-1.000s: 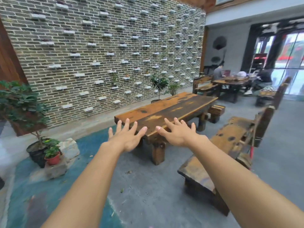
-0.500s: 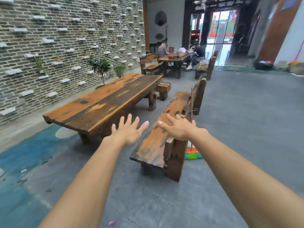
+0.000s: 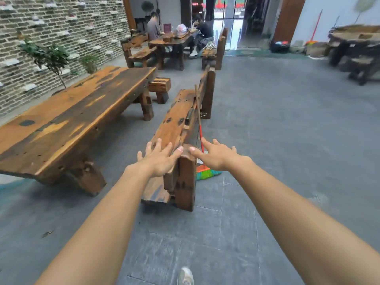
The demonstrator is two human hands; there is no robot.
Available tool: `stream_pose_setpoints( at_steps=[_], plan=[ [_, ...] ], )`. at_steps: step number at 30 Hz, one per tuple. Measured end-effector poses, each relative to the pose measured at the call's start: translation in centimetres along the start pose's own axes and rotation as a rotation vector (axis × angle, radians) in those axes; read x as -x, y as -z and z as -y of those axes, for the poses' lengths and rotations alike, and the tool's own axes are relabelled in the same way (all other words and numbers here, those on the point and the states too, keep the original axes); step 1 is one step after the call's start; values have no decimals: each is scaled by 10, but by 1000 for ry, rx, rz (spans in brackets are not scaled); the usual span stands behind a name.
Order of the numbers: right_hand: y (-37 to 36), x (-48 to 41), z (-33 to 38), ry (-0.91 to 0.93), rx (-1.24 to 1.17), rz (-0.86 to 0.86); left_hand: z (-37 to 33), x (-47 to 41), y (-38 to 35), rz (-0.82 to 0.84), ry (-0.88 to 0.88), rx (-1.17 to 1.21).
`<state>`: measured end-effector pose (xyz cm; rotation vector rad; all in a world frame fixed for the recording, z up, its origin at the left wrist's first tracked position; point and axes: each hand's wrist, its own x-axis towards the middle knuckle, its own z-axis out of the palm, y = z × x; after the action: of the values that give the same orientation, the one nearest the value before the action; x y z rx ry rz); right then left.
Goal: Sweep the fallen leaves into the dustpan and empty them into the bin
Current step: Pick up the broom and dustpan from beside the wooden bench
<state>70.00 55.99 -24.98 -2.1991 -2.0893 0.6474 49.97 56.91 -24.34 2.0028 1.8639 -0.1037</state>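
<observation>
**Clerk:** So, where does the sweeping job stand?

**Inspector:** Not begun, in my judgement. The broom (image 3: 200,131) leans against the right flank of the long bench (image 3: 174,124). Its bristle head rests on the floor (image 3: 287,140) just right of the bench's near end post. Nobody holds it.

**Clerk:** And the hands?

**Inspector:** Both are released and neither grasps anything. The left hand (image 3: 159,161) hovers with fingers spread over the near end of the bench. The right hand (image 3: 218,157) is stretched out flat, and from this view its forefinger lies against the red stretch of the broom handle. Whether it actually touches the handle, I cannot tell.

**Clerk:** Any leaves recorded?

**Inspector:** One dark leaf (image 3: 47,233) lies on the floor at the near left, well apart from the broom and unswept. I count no others with confidence, as the edges of the view are smeared.

**Clerk:** Dustpan and bin?

**Inspector:** No dustpan is in view. At the far right, beside the doorway, a dark container (image 3: 279,47) stands on the floor. It may be the bin, but it is too small and blurred to confirm.

**Clerk:** What is outstanding?

**Inspector:** Everything. The broom has to be taken up, a dustpan found, the leaf gathered into it, and the load carried to the bin and tipped out.
</observation>
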Motion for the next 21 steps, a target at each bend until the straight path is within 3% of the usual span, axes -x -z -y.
stream_pose_setpoints(
  at_steps=[8, 11, 21],
  plan=[
    [18, -113, -46, -85, -20, 24, -44, -128, 3, 71, -91, -8],
    [16, -122, -57, -94, -32, 33, -51, -137, -3, 99, -124, -43],
    [63, -279, -112, -166, -142, 89, -107, -323, 21, 200, -118, -66]
  ],
)
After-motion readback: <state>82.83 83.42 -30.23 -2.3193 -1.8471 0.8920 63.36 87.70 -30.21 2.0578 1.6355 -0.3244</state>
